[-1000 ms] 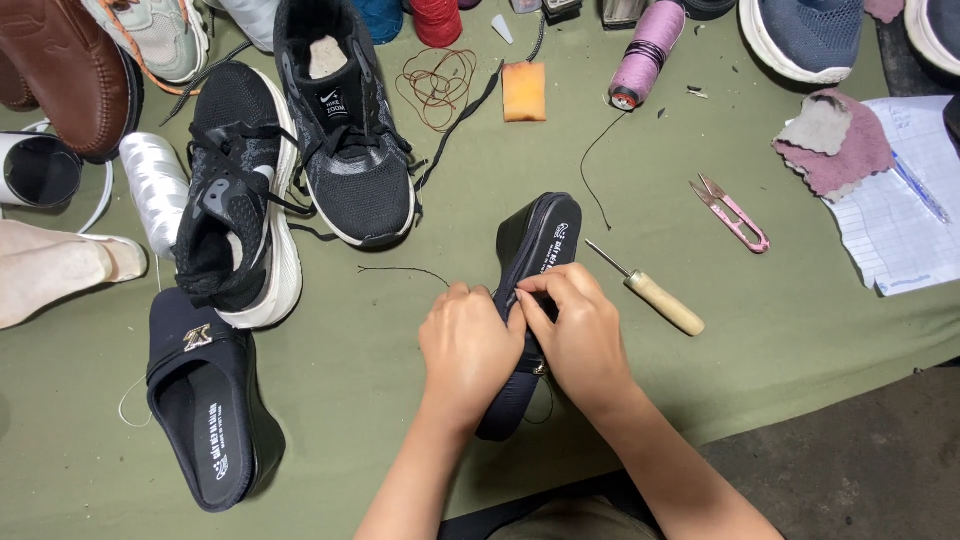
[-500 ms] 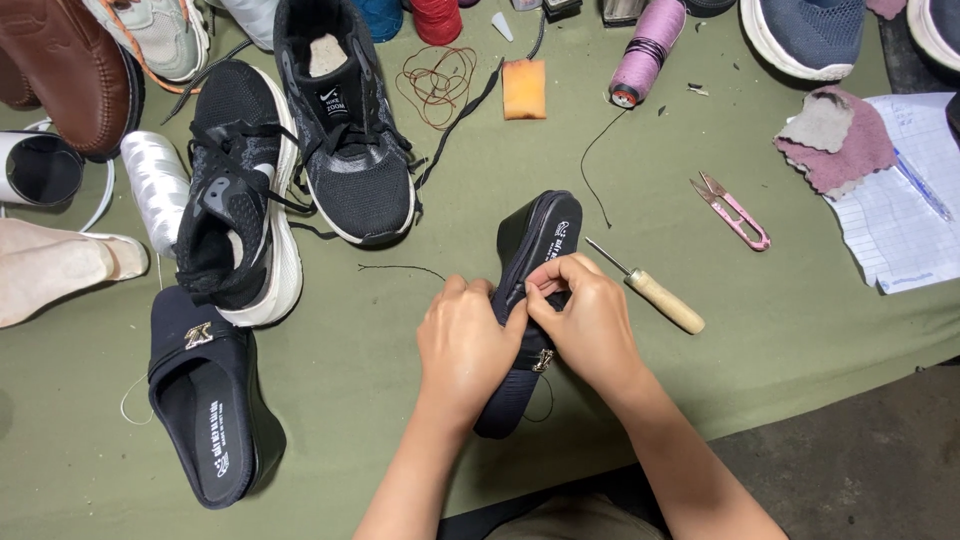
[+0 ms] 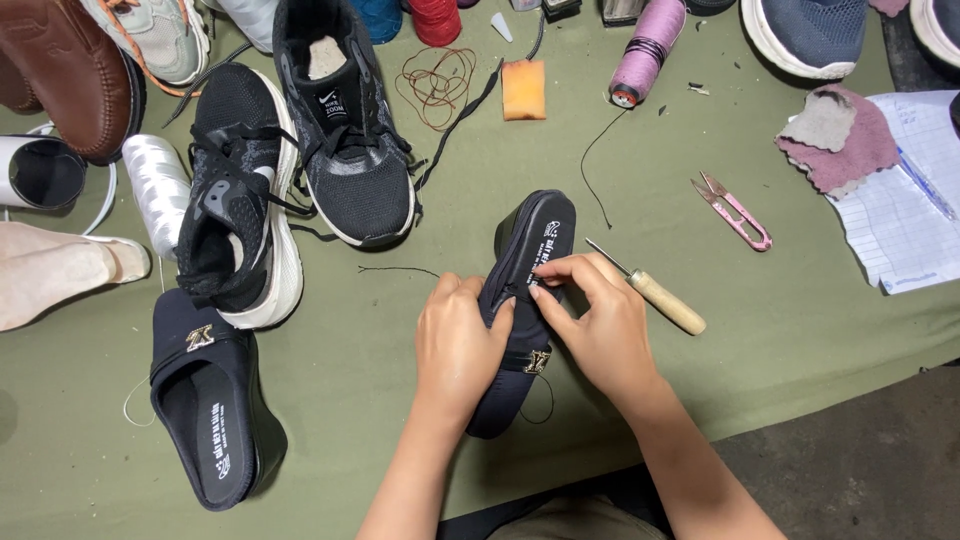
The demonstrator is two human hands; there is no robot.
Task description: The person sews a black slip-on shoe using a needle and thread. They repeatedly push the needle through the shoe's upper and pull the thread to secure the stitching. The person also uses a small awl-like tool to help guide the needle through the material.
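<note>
both hands were closed on a black wedge slipper (image 3: pixel 535 250) that lay near the middle of the green table (image 3: pixel 800 300), its heel end pointing far. the left hand (image 3: pixel 458 345) wrapped the slipper's left side, thumb pressed over the strap. the right hand (image 3: pixel 600 325) pinched the strap's upper edge with thumb and forefinger, the other fingers curled against the sole's right side. a small metal buckle (image 3: pixel 539 361) showed between the two hands. just right of the right hand lay an awl with a wooden handle (image 3: pixel 660 298), and farther right pink thread snips (image 3: pixel 735 212). the matching black slipper (image 3: pixel 208 400) rested near and to the left. far left of the held slipper stood two black sneakers (image 3: pixel 345 150). a lilac thread spool (image 3: pixel 645 55) and an orange sponge block (image 3: pixel 524 88) sat at the far side, with a sheet of paper (image 3: pixel 915 220) at the right edge.
</note>
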